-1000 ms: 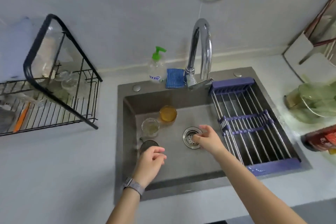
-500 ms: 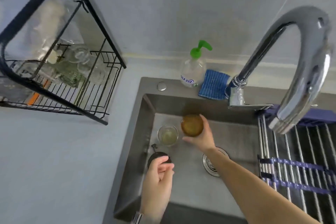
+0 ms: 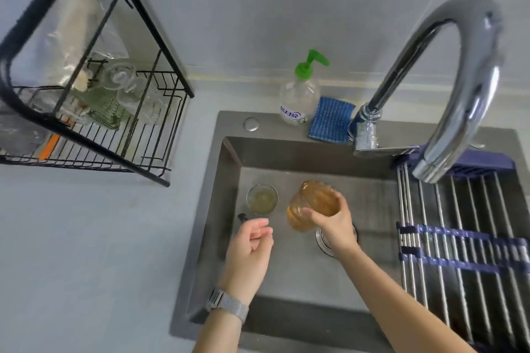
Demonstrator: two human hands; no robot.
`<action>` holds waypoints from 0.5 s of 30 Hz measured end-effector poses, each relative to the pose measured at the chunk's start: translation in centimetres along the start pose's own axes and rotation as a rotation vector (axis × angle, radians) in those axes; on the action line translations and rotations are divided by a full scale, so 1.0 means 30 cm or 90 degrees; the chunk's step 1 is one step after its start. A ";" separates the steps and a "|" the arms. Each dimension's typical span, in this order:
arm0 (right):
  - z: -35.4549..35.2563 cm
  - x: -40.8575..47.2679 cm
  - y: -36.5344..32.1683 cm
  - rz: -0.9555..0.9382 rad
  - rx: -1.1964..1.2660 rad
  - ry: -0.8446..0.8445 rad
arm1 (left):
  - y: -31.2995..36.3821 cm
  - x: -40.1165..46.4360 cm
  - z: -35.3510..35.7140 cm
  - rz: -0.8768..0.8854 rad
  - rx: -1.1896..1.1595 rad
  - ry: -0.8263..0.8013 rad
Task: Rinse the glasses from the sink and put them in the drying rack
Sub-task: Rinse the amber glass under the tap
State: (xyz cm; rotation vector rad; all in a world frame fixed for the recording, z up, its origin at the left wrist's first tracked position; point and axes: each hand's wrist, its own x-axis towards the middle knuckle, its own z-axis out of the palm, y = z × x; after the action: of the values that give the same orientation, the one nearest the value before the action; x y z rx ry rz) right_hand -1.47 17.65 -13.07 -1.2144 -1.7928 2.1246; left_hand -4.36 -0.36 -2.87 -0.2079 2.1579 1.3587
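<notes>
Amber glass lifted above the sink floor, gripped in the right hand. Tilted steeply, long axis running from near-left to far-right; which end is the mouth cannot be told through the blur. Held just left of the drain, well short of the faucet spout at the far right.

Glasses in the sink, counted: two in plain sight — the amber one in hand and one clear glass standing upright on the sink floor at the far left, mouth up, just left of the amber one. One small dark thing peeking out beside the left hand, too hidden to name.

Right fingers curled round the amber glass's side, thumb wrapped over it. Left fingers loosely curled, half open, holding nothing, hovering above the near-left part of the sink; one metal-mesh watch band on that wrist.

One black wire drying rack on the bench at the far left, well apart from the sink, with several clear glass pieces and a green-tinted one already inside, count unclear. One soap bottle with green pump and one blue cloth on the sink's far rim. One roll-up rack of metal rods across the sink's right side.
</notes>
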 end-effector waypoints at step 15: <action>-0.023 -0.579 -0.256 0.159 0.279 -0.178 | 0.074 -0.252 0.005 -0.011 -0.131 -0.306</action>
State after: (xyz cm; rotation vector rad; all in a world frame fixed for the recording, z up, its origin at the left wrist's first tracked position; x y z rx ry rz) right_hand 7.63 10.96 2.22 -1.1129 -1.1932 2.7525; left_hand 0.99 -0.45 2.93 0.0225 1.6194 1.4476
